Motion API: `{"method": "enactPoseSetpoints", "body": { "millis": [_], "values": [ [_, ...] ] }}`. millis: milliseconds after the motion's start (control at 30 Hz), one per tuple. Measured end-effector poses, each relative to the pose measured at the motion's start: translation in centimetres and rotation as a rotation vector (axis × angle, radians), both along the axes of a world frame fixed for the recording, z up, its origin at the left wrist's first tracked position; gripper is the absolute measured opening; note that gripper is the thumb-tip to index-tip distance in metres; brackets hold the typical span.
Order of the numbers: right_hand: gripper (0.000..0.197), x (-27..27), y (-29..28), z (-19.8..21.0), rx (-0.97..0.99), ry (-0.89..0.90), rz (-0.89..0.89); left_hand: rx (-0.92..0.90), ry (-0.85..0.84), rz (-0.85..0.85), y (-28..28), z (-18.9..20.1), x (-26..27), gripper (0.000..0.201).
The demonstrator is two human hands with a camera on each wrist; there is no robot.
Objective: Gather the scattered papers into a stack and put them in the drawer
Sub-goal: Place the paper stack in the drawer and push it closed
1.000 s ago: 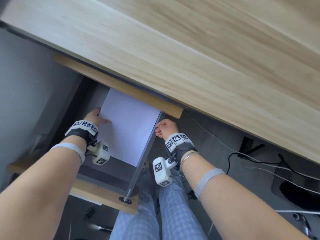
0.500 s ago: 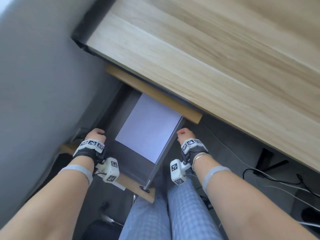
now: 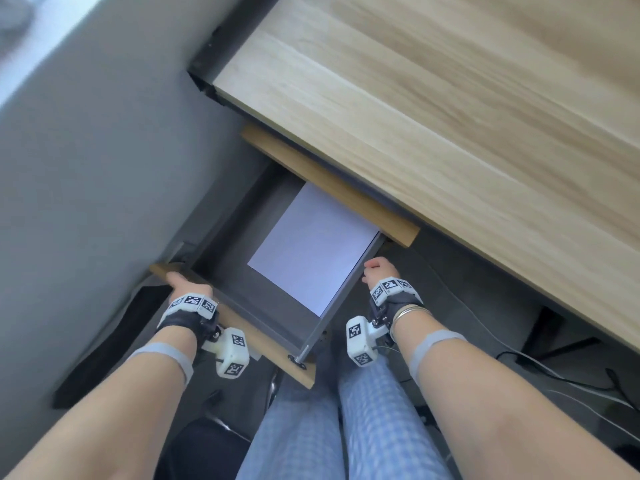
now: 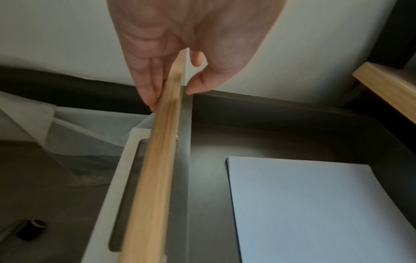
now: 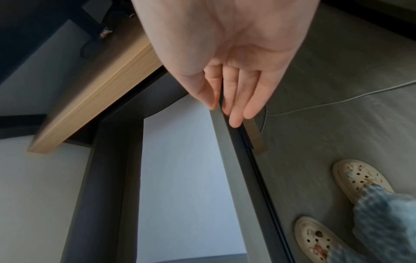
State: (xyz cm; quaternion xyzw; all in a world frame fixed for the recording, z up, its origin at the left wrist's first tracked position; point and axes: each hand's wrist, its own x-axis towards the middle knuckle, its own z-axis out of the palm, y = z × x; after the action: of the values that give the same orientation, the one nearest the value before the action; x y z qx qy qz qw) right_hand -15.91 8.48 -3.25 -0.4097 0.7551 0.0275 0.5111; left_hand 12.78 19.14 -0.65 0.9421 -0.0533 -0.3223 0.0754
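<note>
Wood meets your left hand [image 3: 185,284] first: your fingers [image 4: 148,83] lie along the outer face of the drawer's pale front panel [image 3: 242,336] and your thumb comes against its inner edge, so you pinch the panel near its left end; beyond it stands the grey wall [image 3: 86,168], and a black strip lies on the floor below your forearm; the drawer [image 3: 273,306] is pulled out from under the wooden desktop [image 3: 433,133], dark grey inside; the stack of white papers [image 3: 311,251] lies flat on the drawer bottom, its right edge close along the right side wall and its far end running under the desk's wooden rail, well apart from the front panel you hold; your right hand [image 3: 379,268] sits at the drawer's right side wall, thumb on the inner face and straight fingers [image 5: 236,99] laid along the outer rail, so the wall runs between them; to the right, thin cables cross the grey floor, and the right wrist view shows your two cream perforated clogs [image 5: 358,176] beneath blue checked trousers [image 3: 346,427].
</note>
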Motion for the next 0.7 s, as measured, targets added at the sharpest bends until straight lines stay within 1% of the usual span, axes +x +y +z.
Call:
{"method": "enactPoseSetpoints", "body": {
  "millis": [133,200,267,333,400,500,533,600,700],
  "values": [
    [0.031,-0.3,-0.2,-0.6,-0.035,0.006,-0.092,-0.024,-0.016,0.008,-0.9,0.9,-0.3,0.066],
    [0.033,-0.6,-0.5,-0.8,-0.036,-0.002,-0.100,-0.046,-0.003,0.010,-1.3,1.0,-1.3,0.061],
    [0.034,-1.1,-0.8,-1.1,-0.027,-0.012,-0.085,-0.112,0.031,-0.016,-1.7,0.5,-1.9,0.051],
    [0.033,-1.7,-1.1,-1.5,-0.032,-0.008,-0.084,-0.171,0.071,-0.056,-2.5,0.1,-2.3,0.049],
    [0.033,-2.4,-1.3,-1.9,-0.039,0.013,-0.095,-0.145,0.110,-0.206,-3.4,-0.3,-2.8,0.055],
    [0.033,-3.5,-1.2,-2.2,-0.044,0.032,-0.118,-0.073,0.171,-0.540,-4.9,-0.4,-4.2,0.062],
    [0.033,-3.9,-1.2,-2.4,-0.052,0.031,-0.129,-0.044,0.187,-0.620,-5.4,-0.4,-4.7,0.066],
    [0.032,-4.6,-1.2,-2.5,-0.064,0.037,-0.148,0.010,0.180,-0.757,-6.5,-0.7,-5.4,0.071],
    [0.032,-5.6,-1.1,-2.9,-0.093,0.030,-0.207,0.094,0.157,-0.970,-8.6,-0.8,-6.8,0.070]
  ]
}}
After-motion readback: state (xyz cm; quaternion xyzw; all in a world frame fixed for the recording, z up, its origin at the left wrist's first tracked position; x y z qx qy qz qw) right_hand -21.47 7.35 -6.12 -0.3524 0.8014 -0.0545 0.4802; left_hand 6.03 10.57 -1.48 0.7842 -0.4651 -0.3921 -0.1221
